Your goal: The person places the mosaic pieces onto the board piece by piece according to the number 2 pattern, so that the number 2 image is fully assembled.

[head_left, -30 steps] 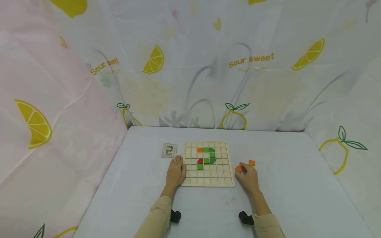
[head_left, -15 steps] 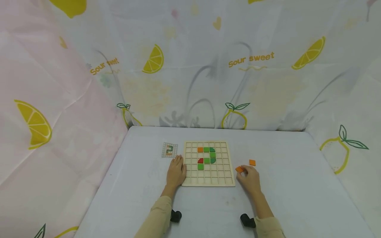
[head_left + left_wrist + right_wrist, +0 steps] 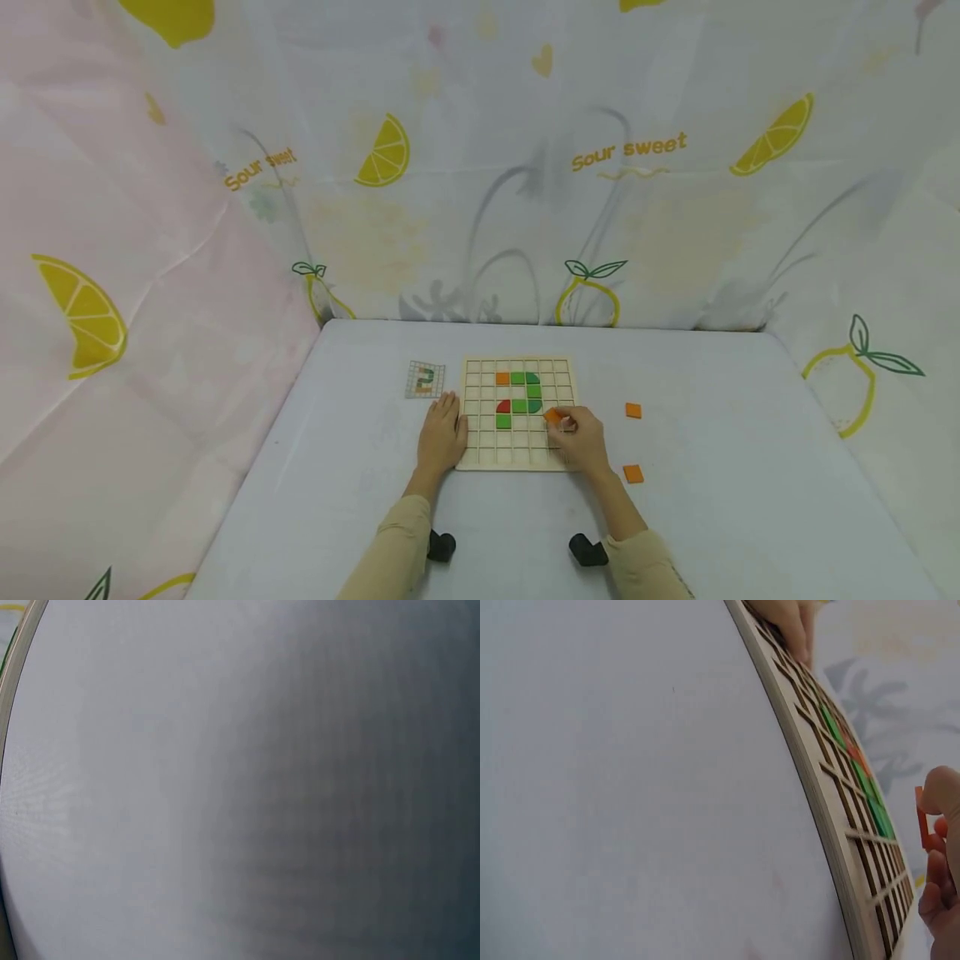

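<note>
A wooden grid board (image 3: pixel 480 457) lies on the table, with green tiles, a red tile (image 3: pixel 503 407) and an orange tile (image 3: pixel 502 379) set in its cells. My left hand (image 3: pixel 442 433) rests flat along the board's left edge, fingers straight. My right hand (image 3: pixel 585 437) is over the board's right side and pinches an orange square tile (image 3: pixel 552 416) between thumb and finger. In the right wrist view that orange tile (image 3: pixel 922 817) is held above the board (image 3: pixel 810 772). The left wrist view shows mostly white tabletop (image 3: pixel 135 780).
A small pattern card (image 3: pixel 425 380) lies left of the board. Two more orange tiles, a far one (image 3: pixel 633 411) and a near one (image 3: pixel 633 474), lie on the table to the right. A printed cloth (image 3: pixel 480 208) hangs behind the table.
My right hand has moved left from the table to over the board, carrying an orange tile. The near orange tile now shows on the table. My left hand has stayed put.
</note>
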A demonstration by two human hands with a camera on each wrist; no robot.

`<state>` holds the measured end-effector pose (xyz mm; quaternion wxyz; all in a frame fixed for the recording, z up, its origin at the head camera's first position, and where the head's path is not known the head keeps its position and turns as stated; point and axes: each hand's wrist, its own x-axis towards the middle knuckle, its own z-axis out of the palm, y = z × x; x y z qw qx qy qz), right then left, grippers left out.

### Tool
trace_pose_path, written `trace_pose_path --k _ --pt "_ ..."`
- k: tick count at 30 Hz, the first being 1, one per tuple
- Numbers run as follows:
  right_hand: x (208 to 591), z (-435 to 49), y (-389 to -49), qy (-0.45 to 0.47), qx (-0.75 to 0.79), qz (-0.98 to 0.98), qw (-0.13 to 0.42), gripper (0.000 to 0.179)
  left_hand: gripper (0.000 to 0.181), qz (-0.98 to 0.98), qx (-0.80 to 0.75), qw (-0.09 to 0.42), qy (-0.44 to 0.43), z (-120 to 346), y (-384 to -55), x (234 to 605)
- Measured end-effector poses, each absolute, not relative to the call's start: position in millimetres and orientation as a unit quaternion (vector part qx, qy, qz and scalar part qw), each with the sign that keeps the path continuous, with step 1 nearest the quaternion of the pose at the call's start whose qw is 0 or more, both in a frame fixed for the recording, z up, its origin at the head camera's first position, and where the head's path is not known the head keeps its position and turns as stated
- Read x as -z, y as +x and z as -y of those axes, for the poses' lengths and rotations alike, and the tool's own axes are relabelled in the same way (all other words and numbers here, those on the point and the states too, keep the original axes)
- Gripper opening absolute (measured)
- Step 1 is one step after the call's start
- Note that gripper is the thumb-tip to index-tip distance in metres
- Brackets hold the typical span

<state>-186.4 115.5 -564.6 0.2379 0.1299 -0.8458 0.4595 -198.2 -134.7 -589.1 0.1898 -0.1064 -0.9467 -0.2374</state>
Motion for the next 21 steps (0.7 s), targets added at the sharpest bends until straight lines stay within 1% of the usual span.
trace_pose_path --k 2,6,10,16,21 --pt "565.5 -101.6 -189.5 0.164 -0.457 0.842 0.235 0.019 0.040 0.948 0.238 0.183 -0.104 135.0 -197.7 588.6" --pt "569.4 -77.0 -196.2 0.200 -0.444 0.847 0.211 0.018 0.041 0.948 0.241 0.180 -0.105 135.5 -197.3 587.3" --pt "573.2 -59.4 -199.6 0.232 -0.406 0.865 0.180 0.022 0.041 0.946 0.243 0.187 -0.106 135.5 -197.1 588.0" --pt "573.4 -46.3 -198.0 0.273 -0.339 0.888 0.145 0.028 0.040 0.946 0.234 0.193 -0.110 136.2 -196.9 589.3" --pt "573.5 -45.1 -199.5 0.293 -0.321 0.889 0.147 0.025 0.040 0.947 0.234 0.191 -0.108 136.3 -197.1 587.4"
